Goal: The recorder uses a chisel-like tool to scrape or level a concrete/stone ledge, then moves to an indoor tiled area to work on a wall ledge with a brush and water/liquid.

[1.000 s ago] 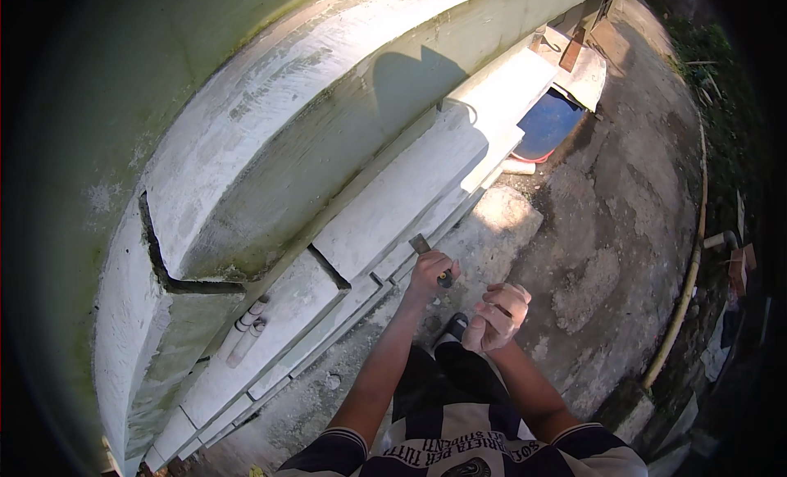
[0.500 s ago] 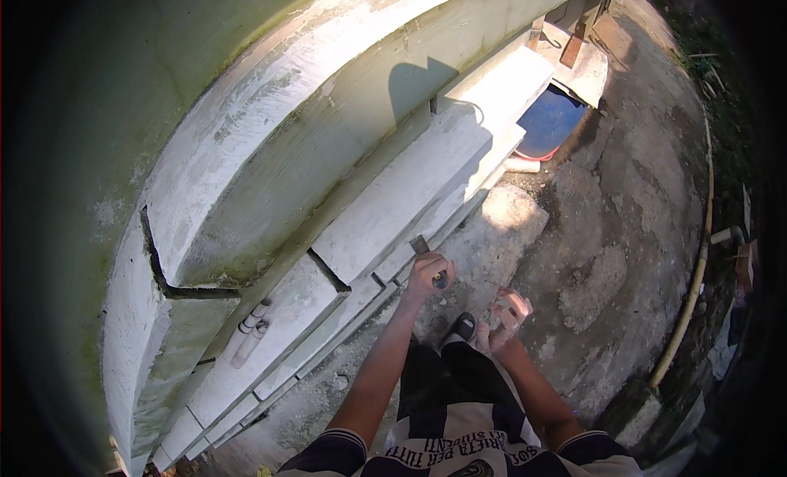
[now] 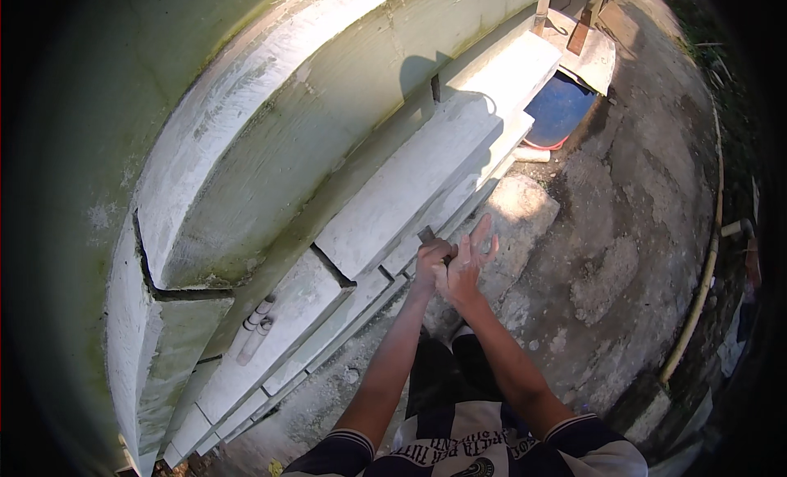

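Observation:
My left hand (image 3: pixel 429 262) is wrapped round a hand tool (image 3: pixel 426 233) with a short, flat grey blade that sticks out beyond the fist; most of its handle is hidden. My right hand (image 3: pixel 466 269) has its fingers spread, and its heel meets the left fist near the handle's end. Both hands look pale with dust. The blade stands close to the outer edge of a white stepped ledge (image 3: pixel 402 182); whether it touches cannot be told.
Two short white pipe stubs (image 3: pixel 256 333) stick up from the ledge. Dark gaps split the ledge and the greenish curved wall (image 3: pixel 303 149). A blue barrel (image 3: pixel 560 110) lies beyond its far end. Rough concrete ground (image 3: pixel 639 231) spreads right, with a long pale pole (image 3: pixel 697 313) along it.
My right hand has moved up and left, from apart to against the left fist, and its curled fingers have spread. The left hand keeps its hold. The view has shifted slightly.

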`<action>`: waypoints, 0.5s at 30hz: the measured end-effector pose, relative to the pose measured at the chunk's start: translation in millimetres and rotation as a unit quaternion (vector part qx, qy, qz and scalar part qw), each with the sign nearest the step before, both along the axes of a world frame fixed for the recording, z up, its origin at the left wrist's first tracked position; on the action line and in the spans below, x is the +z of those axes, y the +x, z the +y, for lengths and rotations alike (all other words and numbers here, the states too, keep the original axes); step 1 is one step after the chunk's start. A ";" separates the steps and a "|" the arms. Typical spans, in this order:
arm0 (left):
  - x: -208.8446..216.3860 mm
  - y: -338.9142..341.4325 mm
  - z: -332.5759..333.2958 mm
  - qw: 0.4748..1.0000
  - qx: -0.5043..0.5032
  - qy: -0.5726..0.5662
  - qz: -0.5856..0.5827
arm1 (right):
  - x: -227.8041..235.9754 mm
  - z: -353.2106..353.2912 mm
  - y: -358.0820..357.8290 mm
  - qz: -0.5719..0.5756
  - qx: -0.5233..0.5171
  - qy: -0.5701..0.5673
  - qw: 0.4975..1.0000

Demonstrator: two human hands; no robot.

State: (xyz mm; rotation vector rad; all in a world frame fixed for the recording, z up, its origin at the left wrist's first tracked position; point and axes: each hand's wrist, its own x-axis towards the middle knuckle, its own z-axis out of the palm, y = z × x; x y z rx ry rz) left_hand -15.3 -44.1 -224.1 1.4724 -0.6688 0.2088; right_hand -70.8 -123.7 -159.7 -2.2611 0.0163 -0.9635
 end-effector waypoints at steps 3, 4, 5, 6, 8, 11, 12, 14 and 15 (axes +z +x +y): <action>19.9 -2.5 -3.7 0.975 0.083 0.150 -0.145 | 29.8 -10.9 -27.8 -0.085 -0.011 0.005 0.996; 18.5 -2.9 -3.2 0.974 0.085 0.148 -0.146 | 38.4 -16.1 -40.7 -0.111 -0.027 -0.010 0.993; 17.4 -6.4 -1.5 0.974 0.069 0.145 -0.162 | 45.2 -20.0 -52.7 -0.138 -0.042 -0.025 0.989; 16.1 -8.5 -5.7 0.973 0.047 0.137 -0.178 | 54.5 -25.7 -58.5 -0.139 -0.047 -0.033 0.989; 15.0 -11.0 3.4 0.975 0.051 0.134 -0.172 | 67.6 -24.5 -69.6 -0.242 -0.086 0.016 0.966; 15.8 -7.5 1.7 0.975 0.039 0.136 -0.169 | 86.4 -27.9 -78.9 -0.390 -0.150 0.078 0.905; 15.5 -8.7 1.4 0.976 0.047 0.136 -0.163 | 86.8 -27.4 -78.4 -0.436 -0.170 0.100 0.878; 14.1 -5.9 -9.8 0.977 0.042 0.130 -0.162 | 16.1 -13.7 -36.7 -0.374 -0.089 0.098 0.918; 6.6 -4.9 -2.0 0.985 0.012 0.100 -0.138 | 11.2 -6.2 -30.4 -0.135 -0.050 -0.037 0.989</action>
